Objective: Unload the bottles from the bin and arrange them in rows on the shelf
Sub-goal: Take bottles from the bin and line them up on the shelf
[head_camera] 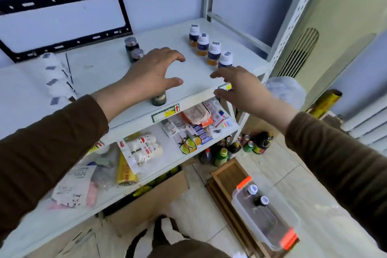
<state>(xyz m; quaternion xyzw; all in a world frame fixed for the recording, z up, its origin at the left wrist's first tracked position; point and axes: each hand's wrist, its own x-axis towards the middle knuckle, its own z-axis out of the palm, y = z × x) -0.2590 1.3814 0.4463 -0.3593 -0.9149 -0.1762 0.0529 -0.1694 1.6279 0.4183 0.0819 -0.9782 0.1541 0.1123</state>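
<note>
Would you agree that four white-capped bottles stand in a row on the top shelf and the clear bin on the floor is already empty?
Not quite: the head view shows four white-capped bottles on the top shelf, but the clear bin holds two bottles.

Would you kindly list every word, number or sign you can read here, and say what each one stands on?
"N95", seen upside down: white packet on the lower shelf.
Red up arrow: sticker on the top shelf's front edge; its other print is too blurred.
Bottle labels in the white-capped row: too small to read.
Packets on the lower shelf: print blurred, unreadable.
</note>
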